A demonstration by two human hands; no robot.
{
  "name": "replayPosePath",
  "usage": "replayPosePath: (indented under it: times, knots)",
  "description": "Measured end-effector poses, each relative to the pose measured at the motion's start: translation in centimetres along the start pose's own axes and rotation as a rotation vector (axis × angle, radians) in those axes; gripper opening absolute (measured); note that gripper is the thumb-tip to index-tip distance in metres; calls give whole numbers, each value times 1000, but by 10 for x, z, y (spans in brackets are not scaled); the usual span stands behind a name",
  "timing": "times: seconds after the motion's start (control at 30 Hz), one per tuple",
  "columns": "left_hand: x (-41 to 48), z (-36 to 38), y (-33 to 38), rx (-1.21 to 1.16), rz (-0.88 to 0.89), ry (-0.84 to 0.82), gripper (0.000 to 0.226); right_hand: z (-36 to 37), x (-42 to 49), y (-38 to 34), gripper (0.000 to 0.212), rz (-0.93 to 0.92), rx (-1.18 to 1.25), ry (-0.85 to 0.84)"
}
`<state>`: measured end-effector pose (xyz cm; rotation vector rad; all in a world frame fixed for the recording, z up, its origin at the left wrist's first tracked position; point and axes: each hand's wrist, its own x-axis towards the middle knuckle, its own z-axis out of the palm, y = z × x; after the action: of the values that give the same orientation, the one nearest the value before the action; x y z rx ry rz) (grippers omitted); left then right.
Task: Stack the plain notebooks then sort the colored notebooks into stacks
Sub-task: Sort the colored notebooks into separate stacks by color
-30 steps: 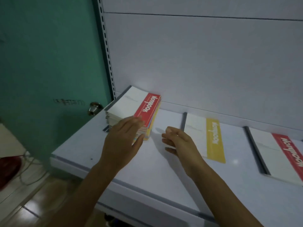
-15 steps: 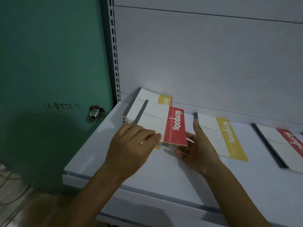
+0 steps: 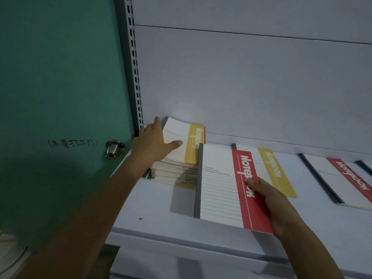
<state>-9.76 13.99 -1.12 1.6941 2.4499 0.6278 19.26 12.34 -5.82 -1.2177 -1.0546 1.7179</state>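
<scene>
Red-banded white notebook (image 3: 221, 188) now lifted off the pile; I see right hand (image 3: 277, 208) pinching its edge. Left hand (image 3: 149, 143) outstretched, fingers straight, resting on yellow-topped notebook pile (image 3: 177, 168).

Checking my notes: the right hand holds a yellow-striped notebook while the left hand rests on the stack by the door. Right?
No. The head view shows the right hand holding a red-striped notebook, not a yellow-striped one; the left hand does rest on the stack by the door.
</scene>
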Motion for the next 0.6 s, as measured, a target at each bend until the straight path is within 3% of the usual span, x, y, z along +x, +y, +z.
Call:
replayPosePath:
  times: [0.07,0.13,0.3,0.43,0.5,0.6]
  knots:
    - [7,0,-13,-91,-94,-103,92,-3,-2,1,21,1,-2,-1]
    - [2,-5,-23,-148,-99,-91,60,-5,-2,1,21,1,-4,-8]
    - [-28,-21,-21,-103,-94,193,46,-9,2,2,21,-1,2,-8]
    - [-58,-27,-5,-463,-2,526,30,-14,2,0,20,-54,17,36]
    - [-71,-25,5,-669,24,556,22,-22,0,-4,19,-87,19,84]
    - [-85,-8,32,-965,-7,471,14,-40,-2,-13,22,-126,-19,122]
